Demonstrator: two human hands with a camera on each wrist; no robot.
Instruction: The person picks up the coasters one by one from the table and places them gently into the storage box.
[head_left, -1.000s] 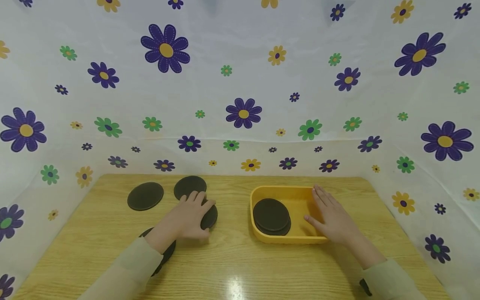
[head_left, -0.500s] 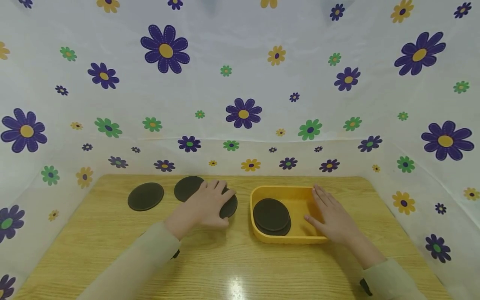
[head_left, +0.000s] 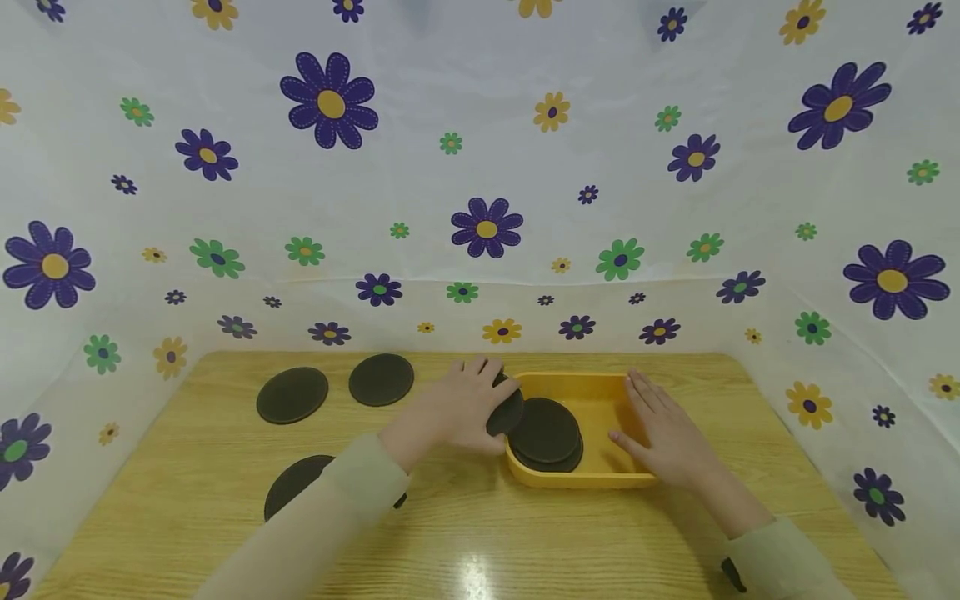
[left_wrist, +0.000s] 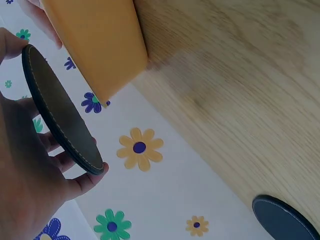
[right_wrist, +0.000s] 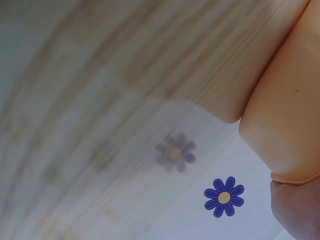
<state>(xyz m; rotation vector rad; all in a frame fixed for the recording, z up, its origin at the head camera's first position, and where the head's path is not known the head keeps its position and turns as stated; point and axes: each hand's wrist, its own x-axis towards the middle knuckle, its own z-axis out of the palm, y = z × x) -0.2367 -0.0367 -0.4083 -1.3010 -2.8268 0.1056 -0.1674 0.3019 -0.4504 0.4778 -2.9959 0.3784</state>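
My left hand (head_left: 465,408) grips a round black coaster (head_left: 507,408) by its edge, right at the left rim of a yellow tray (head_left: 585,480). In the left wrist view this coaster (left_wrist: 65,115) is tilted, with stitching round its edge and the thumb and fingertips at opposite sides. Inside the tray, two black coasters (head_left: 543,429) lie overlapping on the left. My right hand (head_left: 671,437) rests over the tray's right side, fingers straight and thumb spread over the inside. The right wrist view catches only part of this hand (right_wrist: 297,207) at the tray's rim.
Two more coasters lie at the back left of the wooden table (head_left: 480,533): one farther left (head_left: 292,395), another coaster (head_left: 381,379) beside it. A third coaster (head_left: 296,483) is partly hidden under the left sleeve. A flowered white sheet (head_left: 420,167) surrounds the table.
My left hand has carried its coaster rightward across the table to the tray's left rim. The coaster near the left sleeve shows more than half a second ago. My right hand stays put.
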